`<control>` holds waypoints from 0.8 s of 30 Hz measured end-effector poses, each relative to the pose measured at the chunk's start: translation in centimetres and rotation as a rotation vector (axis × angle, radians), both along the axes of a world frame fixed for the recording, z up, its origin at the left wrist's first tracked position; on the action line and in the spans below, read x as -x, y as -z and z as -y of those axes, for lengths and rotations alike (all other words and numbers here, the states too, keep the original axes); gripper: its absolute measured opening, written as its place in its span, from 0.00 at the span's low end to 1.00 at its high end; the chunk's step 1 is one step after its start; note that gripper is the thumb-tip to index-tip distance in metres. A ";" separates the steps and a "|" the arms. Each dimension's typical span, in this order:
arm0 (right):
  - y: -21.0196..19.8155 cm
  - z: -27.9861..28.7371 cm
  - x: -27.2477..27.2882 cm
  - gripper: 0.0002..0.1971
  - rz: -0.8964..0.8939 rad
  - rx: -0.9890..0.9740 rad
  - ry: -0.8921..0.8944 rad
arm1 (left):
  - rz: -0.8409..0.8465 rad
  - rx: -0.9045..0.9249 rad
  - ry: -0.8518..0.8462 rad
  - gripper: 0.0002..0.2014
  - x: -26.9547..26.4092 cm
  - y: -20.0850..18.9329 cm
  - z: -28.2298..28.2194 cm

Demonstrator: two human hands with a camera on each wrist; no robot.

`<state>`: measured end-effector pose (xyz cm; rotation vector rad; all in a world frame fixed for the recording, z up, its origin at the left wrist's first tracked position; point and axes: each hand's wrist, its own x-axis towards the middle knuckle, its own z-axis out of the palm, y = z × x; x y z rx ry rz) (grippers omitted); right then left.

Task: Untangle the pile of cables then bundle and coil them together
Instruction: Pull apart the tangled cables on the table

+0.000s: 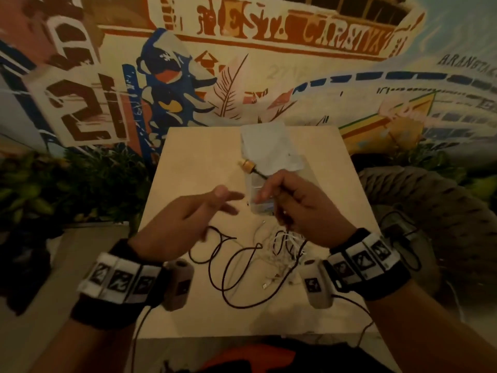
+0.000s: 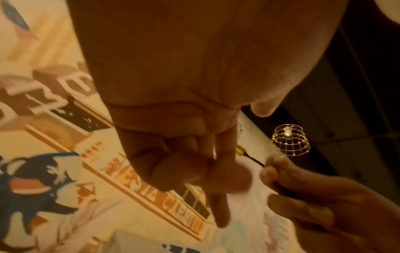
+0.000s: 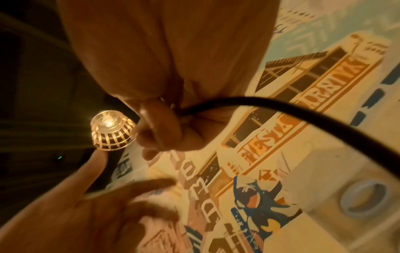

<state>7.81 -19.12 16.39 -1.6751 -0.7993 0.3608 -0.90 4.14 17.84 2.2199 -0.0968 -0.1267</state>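
Observation:
A tangle of cables lies on the pale wooden table [image 1: 188, 157]. A dark cable [image 1: 228, 267] loops across the middle of it, with thin white cables [image 1: 285, 246] bunched at its right. My right hand [image 1: 269, 189] is raised above the pile and grips the dark cable's end, whose gold connector [image 1: 248, 165] sticks out past my fingers. In the right wrist view the black cable [image 3: 281, 109] curves away from the fist. My left hand [image 1: 228, 203] hovers just left of it, fingers loosely extended, holding nothing.
A clear plastic box [image 1: 262, 200] and a white bag [image 1: 269, 141] lie on the table's far half. A painted mural wall stands right behind. Plants [image 1: 67, 189] sit at the left and a woven seat [image 1: 430, 205] at the right. A lit cage lamp [image 3: 111, 131] hangs overhead.

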 end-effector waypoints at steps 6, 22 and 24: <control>2.0 -3.2 4.9 0.06 0.000 -0.007 0.006 | 0.175 0.057 -0.028 0.31 -1.2 0.5 3.3; 6.7 6.4 6.9 0.12 -0.290 0.384 0.203 | 0.402 -0.141 -0.269 0.20 -1.0 -1.2 -4.7; 4.1 3.8 6.0 0.14 -0.193 0.404 0.205 | 0.520 -0.337 0.090 0.16 1.9 -4.2 3.4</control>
